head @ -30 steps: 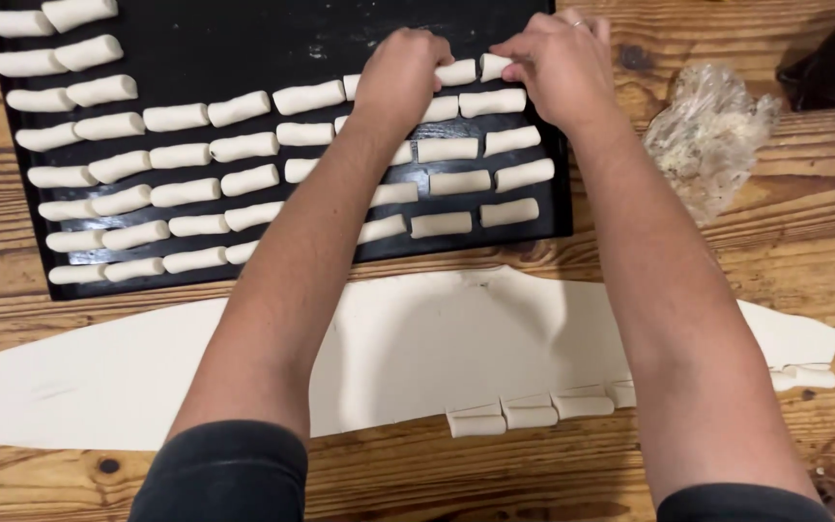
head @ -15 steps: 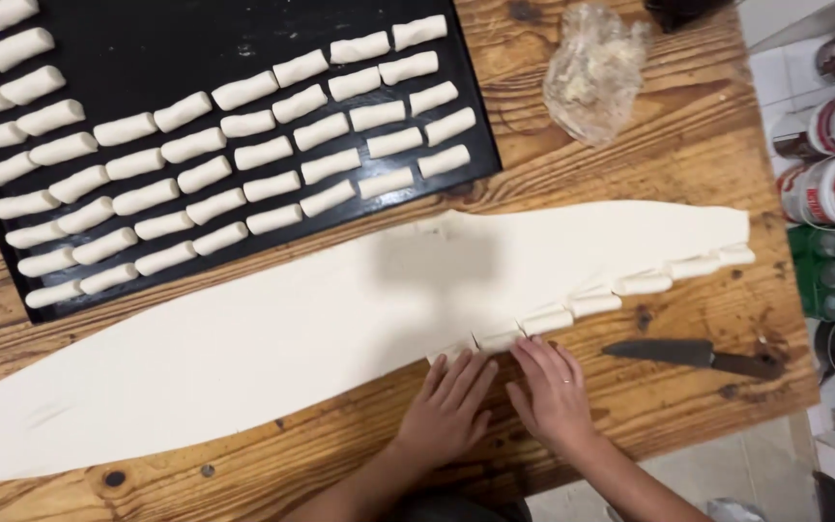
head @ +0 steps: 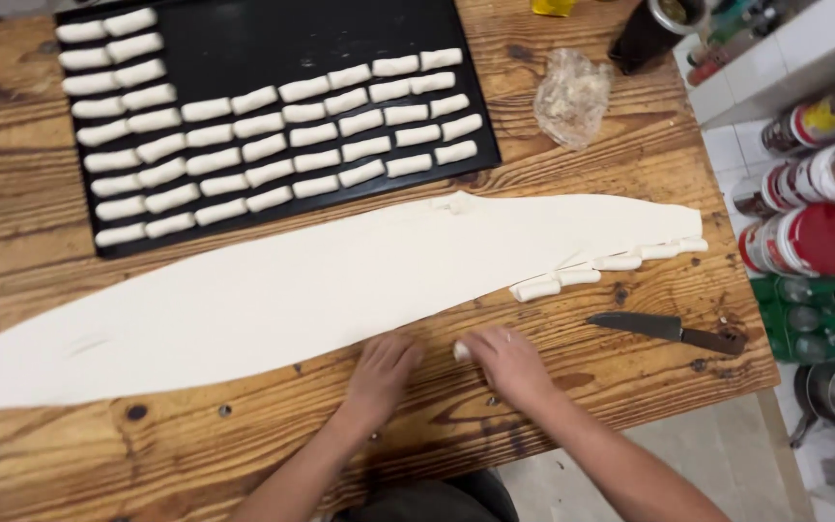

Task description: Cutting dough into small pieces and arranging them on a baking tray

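Both hands rest on the wooden bench at the near edge of the long rolled dough sheet. The left hand lies flat, fingers loosely spread, fingertips touching the sheet's edge; it grips nothing. The right hand is partly curled, and a small white dough piece shows at its fingertips, apparently pinched or rolled against the bench.

A short row of cut dough rolls lies along the sheet's right-hand edge, likely left where they were cut. The knife lies on the bench just beside them, within reach of the right hand. The black tray beyond the sheet holds finished rolls in spaced rows. A crumpled plastic bag sits right of the tray.
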